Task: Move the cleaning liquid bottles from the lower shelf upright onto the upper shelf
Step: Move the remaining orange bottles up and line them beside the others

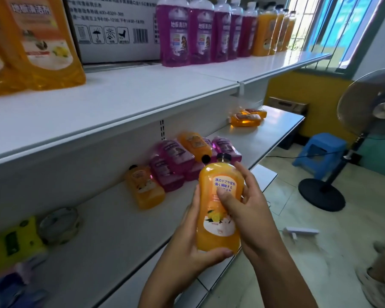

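Note:
An orange bottle (pixel 211 221) with a black cap is held upright in front of the lower shelf (pixel 111 236). My left hand (pixel 187 247) cups its base and left side. My right hand (pixel 242 207) wraps its right side, thumb across the label. Several purple and orange bottles (pixel 176 156) lie piled on the lower shelf behind it, and one orange bottle (pixel 145 187) lies to their left. Two more orange bottles (pixel 247 117) lie farther right. On the upper shelf (pixel 120 101) purple bottles (pixel 187 32) and orange bottles (pixel 271 32) stand upright.
Large orange bottles (pixel 31 41) stand at the upper shelf's left, beside a white carton (pixel 113 27). Green packets (pixel 11 243) and a round lid lie on the lower shelf's left. A standing fan (pixel 373 107), a blue stool (pixel 320 152) and someone's foot (pixel 378 285) occupy the floor at right.

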`<act>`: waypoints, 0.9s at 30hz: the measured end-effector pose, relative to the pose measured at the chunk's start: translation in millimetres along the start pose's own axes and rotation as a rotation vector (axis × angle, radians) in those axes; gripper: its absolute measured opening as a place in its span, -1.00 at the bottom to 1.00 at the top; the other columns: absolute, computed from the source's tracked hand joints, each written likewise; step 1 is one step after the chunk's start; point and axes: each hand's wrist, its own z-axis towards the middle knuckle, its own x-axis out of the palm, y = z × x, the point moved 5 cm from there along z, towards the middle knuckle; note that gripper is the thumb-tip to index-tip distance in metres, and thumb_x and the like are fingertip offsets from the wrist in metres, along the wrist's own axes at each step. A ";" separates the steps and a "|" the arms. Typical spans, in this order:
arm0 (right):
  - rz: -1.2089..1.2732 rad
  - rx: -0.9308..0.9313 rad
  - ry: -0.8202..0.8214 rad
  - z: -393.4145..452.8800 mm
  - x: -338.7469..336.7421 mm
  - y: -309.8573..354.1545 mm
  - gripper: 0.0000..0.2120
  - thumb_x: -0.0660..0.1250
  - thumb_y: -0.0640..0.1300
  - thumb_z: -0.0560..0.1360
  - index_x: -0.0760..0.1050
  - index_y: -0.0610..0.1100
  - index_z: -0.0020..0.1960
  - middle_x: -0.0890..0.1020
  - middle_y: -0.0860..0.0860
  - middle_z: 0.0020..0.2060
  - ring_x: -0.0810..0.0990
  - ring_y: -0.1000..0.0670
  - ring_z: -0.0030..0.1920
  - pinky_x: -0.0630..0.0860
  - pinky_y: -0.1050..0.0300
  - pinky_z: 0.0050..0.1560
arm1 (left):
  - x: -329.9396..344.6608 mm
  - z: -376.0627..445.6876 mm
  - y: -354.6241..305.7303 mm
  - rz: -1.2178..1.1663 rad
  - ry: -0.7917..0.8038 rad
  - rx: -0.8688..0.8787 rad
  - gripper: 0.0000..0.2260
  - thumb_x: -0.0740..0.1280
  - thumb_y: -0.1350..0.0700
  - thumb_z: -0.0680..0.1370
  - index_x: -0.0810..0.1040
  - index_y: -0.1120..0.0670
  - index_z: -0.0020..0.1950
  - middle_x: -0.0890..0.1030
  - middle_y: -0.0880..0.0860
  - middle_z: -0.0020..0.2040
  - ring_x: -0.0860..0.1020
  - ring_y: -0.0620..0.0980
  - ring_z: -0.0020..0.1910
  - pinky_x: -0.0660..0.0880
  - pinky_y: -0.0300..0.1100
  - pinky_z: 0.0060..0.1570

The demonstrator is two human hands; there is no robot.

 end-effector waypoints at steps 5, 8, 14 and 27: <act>-0.026 0.003 0.086 4.7 4.8 14.0 -0.42 0.43 -0.19 0.52 0.39 0.37 0.34 0.65 0.13 0.11 0.71 0.06 0.02 0.68 0.06 -0.15 | -6.6 2.8 -7.3 -0.065 -0.003 0.061 0.08 0.60 0.16 0.35 -0.07 -0.45 0.51 0.40 -0.24 0.45 0.49 -0.09 0.37 0.53 -0.04 0.26; -0.025 0.017 0.081 7.6 -4.3 14.9 -0.38 0.35 -0.27 0.57 0.35 0.34 0.40 0.63 0.09 0.17 0.70 0.01 0.07 0.68 0.00 -0.10 | -2.7 12.1 -6.5 -0.095 0.019 0.078 0.01 0.57 0.17 0.39 -0.01 -0.48 0.49 0.43 -0.22 0.44 0.51 -0.07 0.36 0.54 -0.11 0.23; -0.015 0.014 0.081 32.5 -43.8 21.9 -0.38 0.28 -0.31 0.59 0.32 0.34 0.39 0.69 0.23 -0.01 0.71 0.10 0.03 0.65 0.16 -0.19 | 21.1 56.3 -4.1 -0.157 0.104 0.085 -0.03 0.59 0.14 0.40 0.04 -0.48 0.48 0.46 -0.20 0.43 0.52 -0.03 0.36 0.54 -0.19 0.18; -0.011 -0.078 0.051 137.7 -198.6 65.9 -0.39 0.27 -0.32 0.60 0.27 0.18 0.50 0.52 0.18 0.37 0.58 0.13 0.28 0.62 0.19 0.05 | 119.8 221.9 3.3 -0.129 0.121 0.083 -0.07 0.65 0.06 0.32 0.16 -0.49 0.44 0.50 -0.21 0.37 0.56 -0.05 0.30 0.59 -0.17 0.08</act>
